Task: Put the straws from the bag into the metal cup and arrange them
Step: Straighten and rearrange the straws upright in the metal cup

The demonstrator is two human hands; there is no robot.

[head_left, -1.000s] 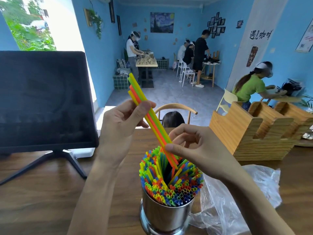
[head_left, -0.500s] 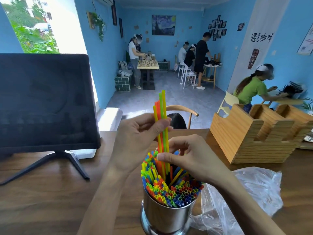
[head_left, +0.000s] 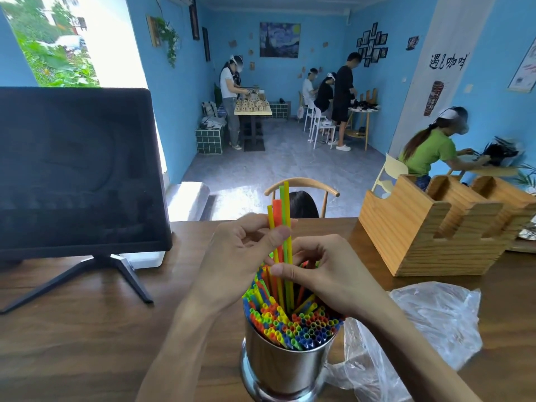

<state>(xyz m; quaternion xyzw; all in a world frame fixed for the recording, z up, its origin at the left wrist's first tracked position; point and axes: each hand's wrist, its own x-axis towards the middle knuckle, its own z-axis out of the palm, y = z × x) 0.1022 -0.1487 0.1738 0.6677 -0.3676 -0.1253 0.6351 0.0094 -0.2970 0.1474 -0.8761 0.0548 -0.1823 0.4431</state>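
Left hand [head_left: 246, 256] pinched round the handful of loose straws [head_left: 280, 227]; bundle swung from its earlier leftward slant to upright and sunk lower, tips now down among the packed straws [head_left: 293, 320]. Right hand [head_left: 324, 274] pinched on the same stems just above the metal cup [head_left: 285, 369] at the table's near edge. Probably the last batch going in; bag [head_left: 435, 317] crumpled flat at right
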